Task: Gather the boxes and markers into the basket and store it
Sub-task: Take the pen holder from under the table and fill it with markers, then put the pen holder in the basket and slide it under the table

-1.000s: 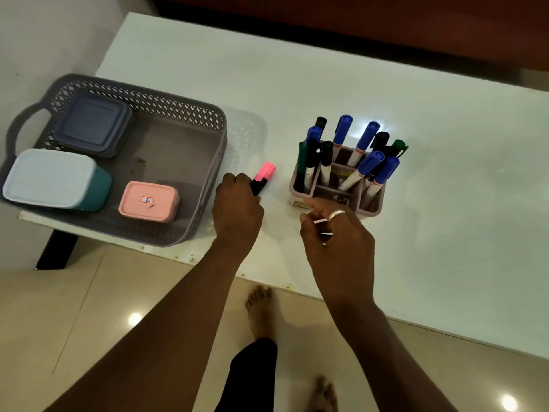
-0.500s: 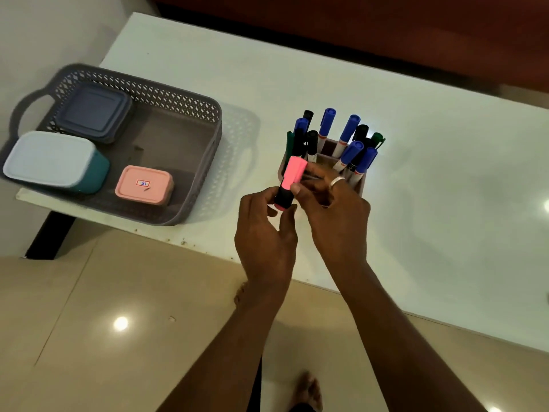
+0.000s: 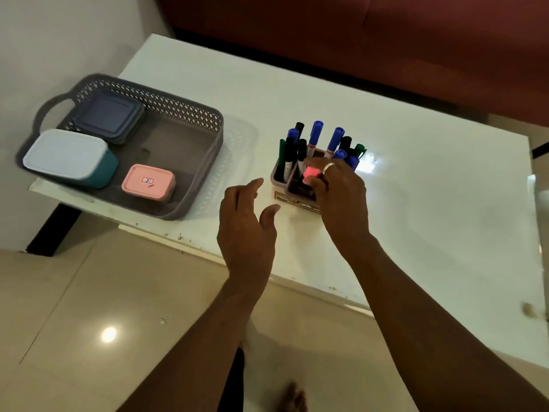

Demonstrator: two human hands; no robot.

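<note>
A grey lattice basket (image 3: 205, 173) sits at the table's left end, overhanging the edge. Inside lie a dark blue box (image 3: 108, 117), a white-lidded teal box (image 3: 66, 156) and a small pink box (image 3: 148, 182). A pinkish marker holder (image 3: 280, 179) stands mid-table with several blue, black and green markers (image 3: 315, 135) upright in it. My right hand (image 3: 338, 191) grips a pink highlighter (image 3: 310, 173), its lower end down in the holder's front compartment. My left hand (image 3: 246, 224) hovers open just left of the holder, holding nothing.
The white table (image 3: 430, 203) stretches to the right, with its near edge running diagonally under my forearms. A dark red sofa (image 3: 386, 40) stands behind it. Tiled floor and my feet lie below.
The highlighter passed from my left hand to my right, which has lowered it into the holder. My left hand let go and drew back, fingers spread.
</note>
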